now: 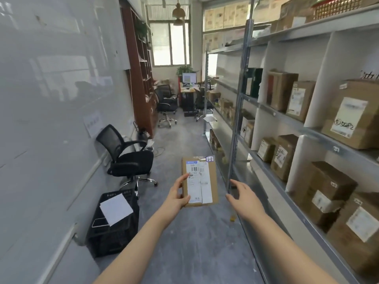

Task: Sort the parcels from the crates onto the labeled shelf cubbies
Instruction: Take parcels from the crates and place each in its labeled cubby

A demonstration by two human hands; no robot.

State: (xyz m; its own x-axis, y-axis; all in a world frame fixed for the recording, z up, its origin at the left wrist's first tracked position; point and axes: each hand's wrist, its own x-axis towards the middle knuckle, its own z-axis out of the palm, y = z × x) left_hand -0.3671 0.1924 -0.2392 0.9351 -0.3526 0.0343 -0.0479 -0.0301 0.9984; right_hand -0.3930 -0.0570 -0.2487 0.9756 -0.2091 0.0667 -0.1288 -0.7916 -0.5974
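A flat brown cardboard parcel (207,181) with a white shipping label faces me in the middle of the aisle. My left hand (178,195) grips its left edge and lower corner. To its right, my right hand (244,198) hovers with fingers spread, a short gap from the parcel and touching nothing. A black plastic crate (114,234) stands on the floor at lower left with a white sheet and a phone lying on top. The grey metal shelf (291,119) with white cubby dividers runs along the right, and brown boxes sit in several cubbies.
A black office chair (129,158) stands by the left wall just beyond the crate. A shelf upright post (238,111) rises close to my right hand. Further down the aisle are another chair (166,101) and a desk with a monitor (188,78).
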